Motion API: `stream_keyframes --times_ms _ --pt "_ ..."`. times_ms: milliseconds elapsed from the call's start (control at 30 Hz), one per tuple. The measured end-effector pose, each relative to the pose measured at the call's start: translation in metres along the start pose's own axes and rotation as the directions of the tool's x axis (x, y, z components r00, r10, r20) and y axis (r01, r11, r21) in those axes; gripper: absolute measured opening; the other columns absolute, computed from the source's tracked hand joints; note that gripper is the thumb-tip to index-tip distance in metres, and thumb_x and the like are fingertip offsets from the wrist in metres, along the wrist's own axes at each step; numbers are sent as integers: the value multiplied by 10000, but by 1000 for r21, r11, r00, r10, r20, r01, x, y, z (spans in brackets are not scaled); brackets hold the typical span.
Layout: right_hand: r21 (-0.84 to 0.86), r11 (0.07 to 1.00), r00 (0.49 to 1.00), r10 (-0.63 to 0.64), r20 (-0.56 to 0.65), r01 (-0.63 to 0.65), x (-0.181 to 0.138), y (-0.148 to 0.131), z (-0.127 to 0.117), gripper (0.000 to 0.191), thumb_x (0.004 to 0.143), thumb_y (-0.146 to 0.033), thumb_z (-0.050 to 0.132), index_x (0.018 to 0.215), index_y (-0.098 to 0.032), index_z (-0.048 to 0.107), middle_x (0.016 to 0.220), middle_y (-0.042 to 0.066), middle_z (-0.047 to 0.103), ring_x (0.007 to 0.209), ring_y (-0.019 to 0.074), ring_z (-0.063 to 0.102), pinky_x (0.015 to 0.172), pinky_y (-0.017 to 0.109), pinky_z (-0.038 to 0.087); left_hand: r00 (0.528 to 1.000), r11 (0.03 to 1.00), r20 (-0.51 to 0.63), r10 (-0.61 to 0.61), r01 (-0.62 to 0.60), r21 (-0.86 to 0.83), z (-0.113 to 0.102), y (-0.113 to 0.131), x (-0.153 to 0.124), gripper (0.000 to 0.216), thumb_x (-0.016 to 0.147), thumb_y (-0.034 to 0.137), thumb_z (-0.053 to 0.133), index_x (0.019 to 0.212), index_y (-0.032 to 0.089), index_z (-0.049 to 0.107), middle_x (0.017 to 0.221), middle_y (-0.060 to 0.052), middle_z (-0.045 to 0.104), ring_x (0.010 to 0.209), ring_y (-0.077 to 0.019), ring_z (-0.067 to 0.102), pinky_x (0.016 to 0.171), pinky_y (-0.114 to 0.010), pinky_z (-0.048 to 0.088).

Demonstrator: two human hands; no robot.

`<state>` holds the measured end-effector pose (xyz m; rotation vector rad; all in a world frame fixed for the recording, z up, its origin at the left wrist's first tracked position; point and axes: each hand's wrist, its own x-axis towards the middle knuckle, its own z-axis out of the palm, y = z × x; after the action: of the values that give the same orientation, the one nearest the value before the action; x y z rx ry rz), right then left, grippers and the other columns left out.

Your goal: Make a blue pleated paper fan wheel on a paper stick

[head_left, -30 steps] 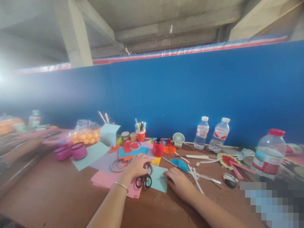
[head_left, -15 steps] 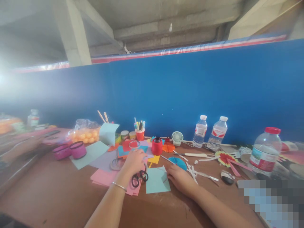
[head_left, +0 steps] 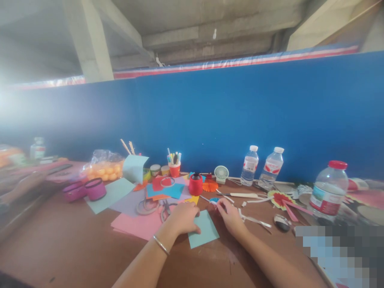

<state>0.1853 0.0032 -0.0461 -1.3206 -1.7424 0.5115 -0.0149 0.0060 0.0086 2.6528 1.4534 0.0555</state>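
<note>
A pale blue square of paper (head_left: 205,231) lies turned at an angle on the brown table. My left hand (head_left: 185,219), a silver bangle on its wrist, rests on the square's left side with the thumb spread from the fingers. Just beyond the square's far right corner, my right hand (head_left: 230,216) has its fingers curled together, and what is between them is hidden. Part of a blue pleated paper fan (head_left: 214,200) shows beside those fingertips. Dark-handled scissors (head_left: 166,211) lie left of my left hand, near rolls of tape (head_left: 147,206) on pink paper sheets (head_left: 132,225).
Behind stand a red bottle-like container (head_left: 196,185), a pen cup (head_left: 175,169), a small fan (head_left: 221,173) and water bottles (head_left: 249,166). A craft knife (head_left: 240,195) and white paper strips (head_left: 257,221) lie right. Purple tape rolls (head_left: 95,189) are left; another person's arm (head_left: 22,190) shows farther left.
My left hand has moved right and nearer, from the scissors onto the pale blue square. The square has turned. My right hand has left the square's edge and its fingers have curled in.
</note>
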Motion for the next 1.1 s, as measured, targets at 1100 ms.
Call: stream_keyframes --times_ms 1100 --pt "-464 842 957 194 -214 -274 47 8 -161 155 682 -199 538 819 -213 611 689 -17 666 623 137 581 582 228 388 987 990 114 111 -100 -96 -11 -11 -4 518 496 372 752 981 275 597 1020 -7 578 964 -233 524 760 -288 393"
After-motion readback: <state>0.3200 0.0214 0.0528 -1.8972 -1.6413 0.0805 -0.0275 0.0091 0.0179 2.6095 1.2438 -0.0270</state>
